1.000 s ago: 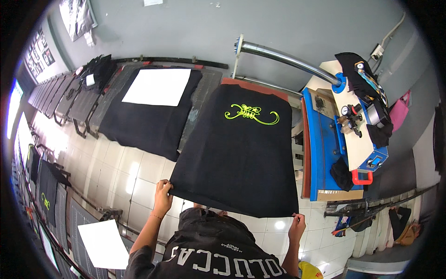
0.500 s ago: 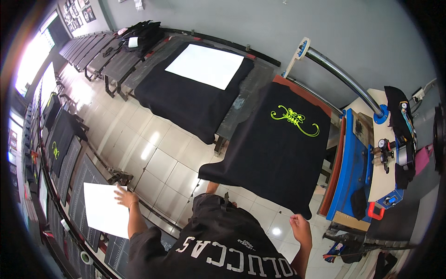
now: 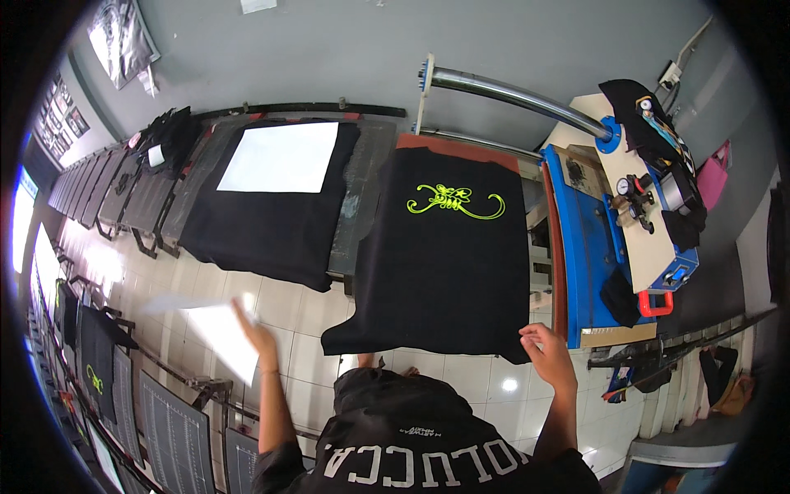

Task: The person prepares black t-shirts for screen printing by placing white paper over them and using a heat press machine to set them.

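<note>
A thin white sheet [image 3: 224, 333] hangs tilted from my left hand [image 3: 262, 339], which grips it by its right side; motion blurs its far edge. A black garment panel [image 3: 444, 280] with a neon-yellow scroll-like print [image 3: 451, 202] lies flat on the press bed [image 3: 461, 148] in front of me. Over the panel's near right corner, the fingers of my right hand [image 3: 547, 354] are curled together. Whether they pinch the cloth there is hidden.
Left of the press bed, another black cloth [image 3: 263, 230] bears a white sheet [image 3: 284, 156]. A blue press machine [image 3: 588, 247] with a gauge and red handle [image 3: 657, 304] stands right. Dark tables [image 3: 86, 193] line the far left; grey boards [image 3: 177, 420] lie nearer.
My left hand has swung the white sheet toward the middle, off the grey boards. The right hand has come up to the black panel's near corner. My view has turned left to face the press.
</note>
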`<action>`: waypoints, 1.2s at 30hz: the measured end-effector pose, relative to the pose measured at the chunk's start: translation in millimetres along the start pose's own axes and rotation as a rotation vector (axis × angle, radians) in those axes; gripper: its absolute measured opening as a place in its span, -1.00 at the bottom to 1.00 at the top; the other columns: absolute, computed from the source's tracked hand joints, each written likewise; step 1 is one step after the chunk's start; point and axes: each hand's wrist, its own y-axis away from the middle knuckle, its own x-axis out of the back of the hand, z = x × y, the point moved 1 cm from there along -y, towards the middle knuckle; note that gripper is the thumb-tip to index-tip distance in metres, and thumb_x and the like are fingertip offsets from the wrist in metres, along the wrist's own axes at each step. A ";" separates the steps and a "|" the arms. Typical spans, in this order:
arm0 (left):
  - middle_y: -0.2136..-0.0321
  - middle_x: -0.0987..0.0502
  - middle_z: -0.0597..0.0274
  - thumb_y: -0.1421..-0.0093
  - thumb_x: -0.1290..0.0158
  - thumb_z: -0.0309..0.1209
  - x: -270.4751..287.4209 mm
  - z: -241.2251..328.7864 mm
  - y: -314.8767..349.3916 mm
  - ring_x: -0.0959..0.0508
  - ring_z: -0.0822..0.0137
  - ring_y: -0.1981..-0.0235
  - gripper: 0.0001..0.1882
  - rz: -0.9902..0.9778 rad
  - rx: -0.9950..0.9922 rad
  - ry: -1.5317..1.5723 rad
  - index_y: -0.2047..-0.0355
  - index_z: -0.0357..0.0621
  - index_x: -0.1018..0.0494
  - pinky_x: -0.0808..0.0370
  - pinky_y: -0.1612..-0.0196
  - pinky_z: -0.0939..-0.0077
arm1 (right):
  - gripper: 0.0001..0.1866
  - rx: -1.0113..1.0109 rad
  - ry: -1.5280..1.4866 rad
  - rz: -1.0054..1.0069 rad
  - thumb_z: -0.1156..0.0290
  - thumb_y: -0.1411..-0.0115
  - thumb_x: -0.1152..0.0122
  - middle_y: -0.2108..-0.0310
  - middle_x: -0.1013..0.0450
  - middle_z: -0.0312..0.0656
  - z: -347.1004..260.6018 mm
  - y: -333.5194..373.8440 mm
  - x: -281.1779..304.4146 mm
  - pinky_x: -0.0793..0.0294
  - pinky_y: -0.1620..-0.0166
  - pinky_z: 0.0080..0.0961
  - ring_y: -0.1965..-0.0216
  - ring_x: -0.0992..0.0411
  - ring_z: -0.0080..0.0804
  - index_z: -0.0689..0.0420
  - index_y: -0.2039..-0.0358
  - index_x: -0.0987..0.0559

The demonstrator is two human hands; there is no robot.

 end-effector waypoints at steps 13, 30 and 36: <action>-0.20 -0.31 0.00 -0.24 0.11 -0.42 -197.0 273.3 28.3 -0.19 -0.05 -0.30 -0.51 -1.405 -1.248 -0.417 -0.20 0.03 -0.33 0.01 -0.34 -0.09 | -0.77 -0.133 0.070 0.822 0.50 -0.28 -0.08 0.16 -0.50 -0.07 85.8 73.3 123.5 -0.39 -0.01 -0.47 0.16 -0.45 -0.34 0.29 0.08 -0.47; -0.14 -0.43 0.23 -0.31 0.12 -0.27 -314.5 348.5 -19.0 -0.12 -0.07 -0.35 -0.64 -1.625 -1.732 -1.508 -0.09 0.21 -0.46 0.20 -0.36 -0.35 | -0.48 -0.117 0.722 0.961 0.22 -0.22 -0.22 -0.05 -0.36 0.09 131.2 -1.0 156.7 -0.08 -0.31 -0.03 -0.16 -0.24 0.14 0.25 -0.09 -0.37; -0.28 -0.26 0.25 -0.26 0.06 -0.31 -304.3 350.2 -42.5 -0.07 -0.05 -0.38 -0.57 -1.704 -1.657 -1.172 -0.13 0.36 -0.43 0.18 -0.35 -0.36 | -0.55 -0.189 0.786 0.910 0.26 -0.17 -0.26 0.04 -0.43 0.05 125.8 -6.4 166.7 -0.16 -0.27 -0.06 -0.11 -0.28 0.14 0.19 -0.02 -0.45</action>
